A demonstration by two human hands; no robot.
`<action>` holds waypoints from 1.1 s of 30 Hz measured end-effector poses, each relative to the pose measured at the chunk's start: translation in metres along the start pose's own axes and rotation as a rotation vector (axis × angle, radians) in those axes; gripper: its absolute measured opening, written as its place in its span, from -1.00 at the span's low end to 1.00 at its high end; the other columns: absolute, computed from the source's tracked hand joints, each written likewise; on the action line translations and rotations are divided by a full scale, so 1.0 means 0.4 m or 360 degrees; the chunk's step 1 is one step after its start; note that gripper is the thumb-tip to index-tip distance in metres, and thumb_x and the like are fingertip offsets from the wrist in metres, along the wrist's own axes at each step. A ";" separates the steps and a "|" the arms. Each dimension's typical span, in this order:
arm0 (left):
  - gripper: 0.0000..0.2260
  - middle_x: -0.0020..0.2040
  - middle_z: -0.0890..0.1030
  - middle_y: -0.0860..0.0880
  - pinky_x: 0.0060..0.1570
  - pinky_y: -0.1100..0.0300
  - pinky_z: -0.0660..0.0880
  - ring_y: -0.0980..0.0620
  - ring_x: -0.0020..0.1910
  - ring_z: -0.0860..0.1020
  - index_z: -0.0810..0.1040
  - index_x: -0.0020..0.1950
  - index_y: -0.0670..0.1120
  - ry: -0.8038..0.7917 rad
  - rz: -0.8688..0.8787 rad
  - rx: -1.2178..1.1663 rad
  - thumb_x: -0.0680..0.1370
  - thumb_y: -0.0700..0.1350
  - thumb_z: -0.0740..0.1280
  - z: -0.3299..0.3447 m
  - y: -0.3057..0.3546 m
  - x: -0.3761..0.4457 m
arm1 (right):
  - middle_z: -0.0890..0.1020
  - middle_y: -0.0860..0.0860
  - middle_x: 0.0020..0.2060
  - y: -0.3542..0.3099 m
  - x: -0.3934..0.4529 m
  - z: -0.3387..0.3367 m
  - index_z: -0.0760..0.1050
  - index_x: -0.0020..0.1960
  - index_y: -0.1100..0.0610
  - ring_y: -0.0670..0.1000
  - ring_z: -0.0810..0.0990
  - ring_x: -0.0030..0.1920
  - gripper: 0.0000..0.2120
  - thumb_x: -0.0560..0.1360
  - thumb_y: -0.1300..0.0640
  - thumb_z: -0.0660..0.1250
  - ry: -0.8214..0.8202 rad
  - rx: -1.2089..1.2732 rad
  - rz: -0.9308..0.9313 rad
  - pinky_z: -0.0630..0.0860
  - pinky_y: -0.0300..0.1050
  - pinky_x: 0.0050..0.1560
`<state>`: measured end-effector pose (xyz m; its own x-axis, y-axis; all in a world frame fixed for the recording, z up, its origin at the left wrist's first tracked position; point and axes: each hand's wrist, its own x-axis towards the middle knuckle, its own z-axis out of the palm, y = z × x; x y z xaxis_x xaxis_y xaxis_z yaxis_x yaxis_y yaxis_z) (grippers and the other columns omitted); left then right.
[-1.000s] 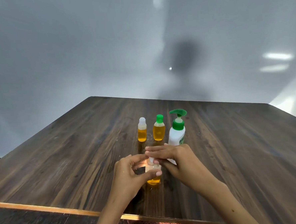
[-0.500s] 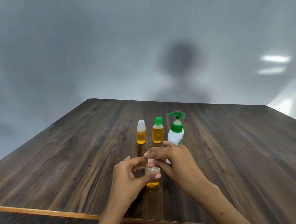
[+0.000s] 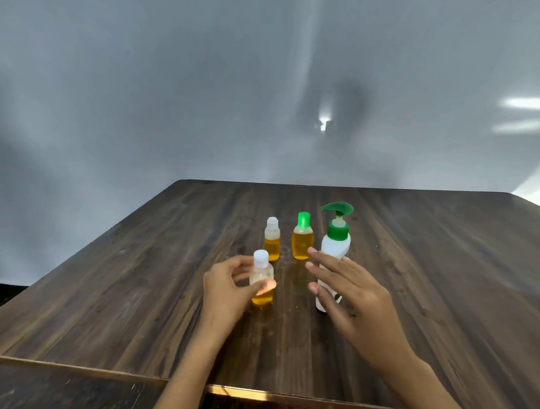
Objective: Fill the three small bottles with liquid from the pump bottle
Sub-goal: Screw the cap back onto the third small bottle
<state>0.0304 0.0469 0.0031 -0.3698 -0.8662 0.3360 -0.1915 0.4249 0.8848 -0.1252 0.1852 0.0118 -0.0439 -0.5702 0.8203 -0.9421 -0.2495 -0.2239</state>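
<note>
Head view, near to far. Table (image 3: 456,272) near edge with its pale trim strip runs just under both forearms; dark floor below it at lower left. Left hand (image 3: 226,289) grips the nearest small bottle (image 3: 262,280), thumb across the front, fingers curled round the back; white cap on, amber liquid showing below the thumb, bottle upright, cannot tell whether its base touches the wood. Right hand (image 3: 356,297) holds nothing, fingers straight and spread, lying apart from that bottle with a bare strip of wood between the two hands. Pump bottle (image 3: 336,247), white body and green pump head, stands right behind the right fingers, lower body partly hidden by them; contact cannot be told. Just past the right fingertips stands the green-capped small bottle (image 3: 302,240), amber, upright. Beside it, just past the left fingers, the clear-capped small bottle (image 3: 272,240), amber in its lower half, upright. The two far bottles and the pump stand in a close row, none touching. Open wood spreads wide to either side of the hands and beyond the row to the far table edge. Grey wall behind.
</note>
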 end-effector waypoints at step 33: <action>-0.57 0.14 0.56 0.18 0.06 0.42 0.33 0.25 0.12 0.50 0.55 0.26 0.00 0.0287 0.0344 0.0051 0.42 -0.10 0.52 0.021 0.059 0.030 | 0.57 0.01 0.15 0.026 0.031 0.028 0.43 0.27 0.14 -0.05 0.56 0.02 -0.30 0.33 -0.32 0.39 0.0346 -0.0417 0.0661 0.43 -0.26 -0.08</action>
<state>0.0136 0.0488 0.0254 -0.2382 -0.7863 0.5701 -0.1557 0.6103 0.7767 -0.1317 0.1667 0.0138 -0.4723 -0.3970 0.7870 -0.8809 0.1820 -0.4368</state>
